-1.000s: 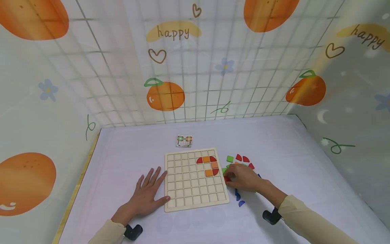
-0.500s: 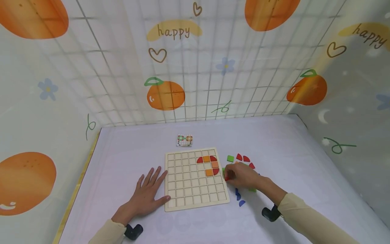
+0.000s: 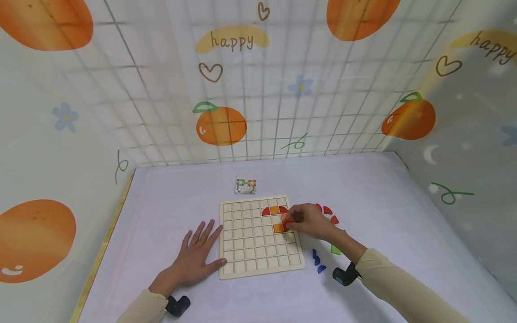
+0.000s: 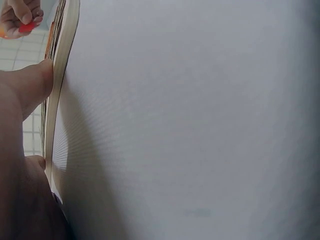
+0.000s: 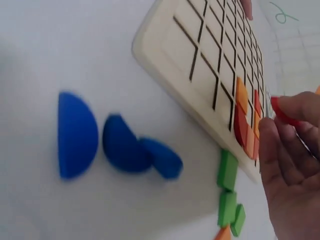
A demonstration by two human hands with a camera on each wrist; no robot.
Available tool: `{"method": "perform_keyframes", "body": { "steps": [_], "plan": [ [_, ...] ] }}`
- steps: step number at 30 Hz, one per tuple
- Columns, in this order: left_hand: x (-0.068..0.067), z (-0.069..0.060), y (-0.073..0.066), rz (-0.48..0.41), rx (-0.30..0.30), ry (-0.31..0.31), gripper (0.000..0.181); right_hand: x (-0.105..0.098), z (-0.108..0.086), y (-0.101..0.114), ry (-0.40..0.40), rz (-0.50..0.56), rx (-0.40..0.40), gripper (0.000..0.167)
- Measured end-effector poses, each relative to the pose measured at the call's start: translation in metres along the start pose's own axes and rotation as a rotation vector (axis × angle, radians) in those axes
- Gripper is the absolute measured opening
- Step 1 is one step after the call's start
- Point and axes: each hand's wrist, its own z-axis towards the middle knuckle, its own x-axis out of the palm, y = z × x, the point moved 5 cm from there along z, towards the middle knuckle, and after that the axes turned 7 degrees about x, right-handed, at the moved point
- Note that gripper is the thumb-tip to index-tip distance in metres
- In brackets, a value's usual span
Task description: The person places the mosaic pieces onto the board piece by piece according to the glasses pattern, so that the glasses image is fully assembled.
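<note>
My left hand (image 3: 193, 264) lies spread on the table, its fingertips and thumb touching the left edge of the wooden grid board (image 3: 242, 244). Over the board's upper right part, my right hand (image 3: 313, 220) pinches a red piece (image 5: 283, 113) between thumb and fingers. Red and orange pieces lie in cells there: an orange square (image 3: 275, 210), a red quarter (image 3: 265, 211) left of it, and another orange square (image 3: 278, 228) lower down. The right fingers partly cover the pieces at the board's right side.
Right of the board lie loose pieces: blue half-rounds (image 5: 77, 135), green blocks (image 5: 228, 170), red quarters (image 3: 327, 210) and a green piece (image 3: 335, 249). A small printed pattern card (image 3: 245, 185) lies behind the board. Patterned cloth walls stand around the table.
My right hand has moved up and left from the loose pieces to over the board, carrying a red piece. My left hand stays at the board's left edge.
</note>
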Motion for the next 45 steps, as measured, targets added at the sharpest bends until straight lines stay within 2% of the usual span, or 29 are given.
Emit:
{"method": "perform_keyframes", "body": {
  "steps": [2, 5, 16, 20, 26, 30, 38, 45],
  "plan": [
    [0.001, 0.001, 0.000, 0.008, -0.001, 0.000, 0.090, 0.006, 0.003, 0.000, 0.014, 0.031, 0.029, 0.012],
    [0.001, 0.001, 0.001, 0.012, -0.002, -0.003, 0.090, 0.014, 0.006, 0.003, 0.040, 0.050, 0.026, 0.011],
    [0.001, 0.002, 0.002, 0.003, 0.007, -0.002, 0.090, 0.035, 0.012, 0.017, 0.070, -0.020, -0.082, 0.015],
    [0.001, 0.002, 0.002, 0.000, 0.002, 0.016, 0.091, 0.039, 0.012, 0.020, 0.047, -0.018, -0.086, 0.007],
    [-0.001, 0.002, 0.002, 0.010, 0.001, 0.022, 0.091, 0.039, 0.013, 0.025, -0.022, -0.046, -0.093, 0.007],
    [-0.002, 0.002, 0.002, 0.006, -0.001, 0.022, 0.091, 0.043, 0.016, 0.024, -0.032, -0.098, -0.076, 0.006],
    [0.000, 0.001, 0.001, -0.008, -0.002, 0.022, 0.091, 0.047, 0.014, 0.023, -0.077, -0.317, -0.079, 0.004],
    [-0.001, 0.001, 0.000, 0.000, -0.004, 0.019, 0.091, 0.049, 0.009, 0.029, -0.084, -0.437, -0.191, 0.011]
  ]
}}
